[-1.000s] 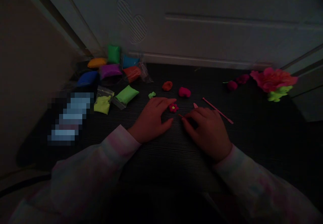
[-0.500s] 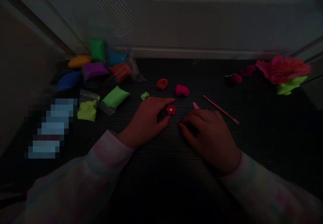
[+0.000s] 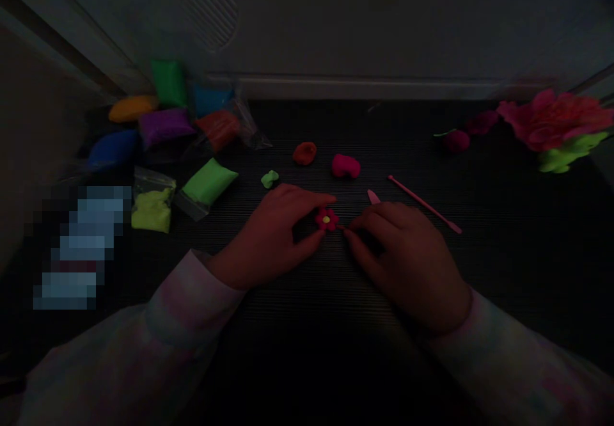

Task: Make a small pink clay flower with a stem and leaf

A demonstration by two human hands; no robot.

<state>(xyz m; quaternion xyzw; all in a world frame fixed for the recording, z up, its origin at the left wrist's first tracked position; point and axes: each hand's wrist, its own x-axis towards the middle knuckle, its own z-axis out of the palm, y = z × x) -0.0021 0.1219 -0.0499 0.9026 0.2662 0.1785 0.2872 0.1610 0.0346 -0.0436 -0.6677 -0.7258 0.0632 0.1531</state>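
A small pink clay flower (image 3: 327, 220) with a yellow centre lies on the dark table between the thumb and fingers of my left hand (image 3: 271, 237). The thumb and index finger close in on its edges from below and above. My right hand (image 3: 405, 256) pinches a thin, dark reddish stick (image 3: 340, 226), its tip at the flower's right side; its exact kind is too dim to tell. Just beyond the right knuckles shows the flat end of a pink tool (image 3: 373, 197); its rest is hidden under the hand.
Orange clay (image 3: 304, 153), pink clay (image 3: 345, 166) and a green piece (image 3: 269, 179) lie behind. A pink modelling stick (image 3: 425, 204) is at right, and a large pink clay flower (image 3: 551, 119) beyond. Clay packets (image 3: 167, 125) and a blurred-out rectangle (image 3: 86, 240) are at left.
The view has shifted, moving the packets left and the large flower right. The stick tip in my right hand has come from just off the small flower to its edge. My left fingers sit closer around it.
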